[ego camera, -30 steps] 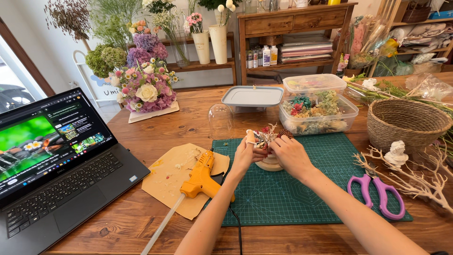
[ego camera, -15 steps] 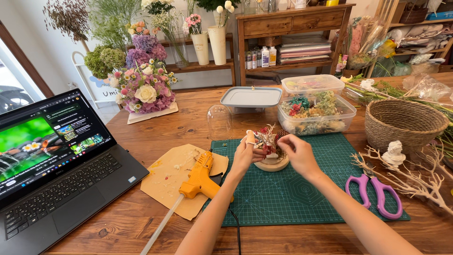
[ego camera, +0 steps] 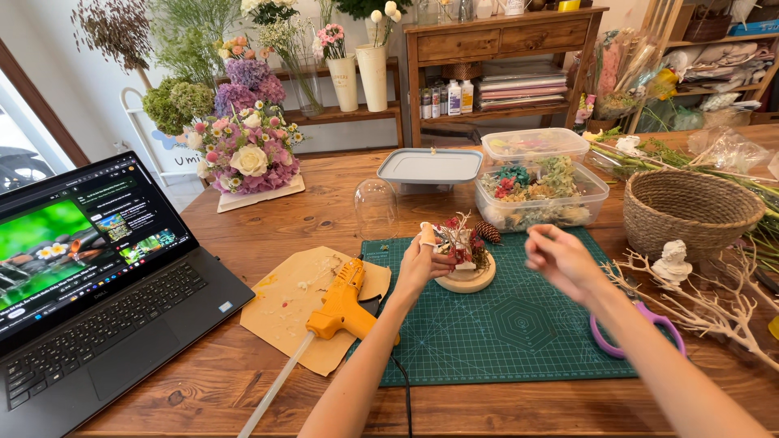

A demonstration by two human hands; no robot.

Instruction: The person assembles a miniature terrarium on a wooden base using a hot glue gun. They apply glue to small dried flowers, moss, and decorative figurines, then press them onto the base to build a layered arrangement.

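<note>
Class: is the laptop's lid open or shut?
Open: the laptop shows its lit screen and its keyboard.

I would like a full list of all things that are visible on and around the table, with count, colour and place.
laptop: 1, black, open, table left
glue gun: 1, orange, on brown paper
cutting mat: 1, green, table centre
small arrangement: 1, mixed colours, on round wooden base, on mat
glass dome: 1, clear, behind mat
plastic boxes: 2, clear, behind mat
lid: 1, grey, beside boxes
basket: 1, woven tan, right
scissors: 1, purple, mat's right edge
bouquet: 1, pink-purple, far left
left hand: touches arrangement
right hand: raised, apart, blurred
</note>
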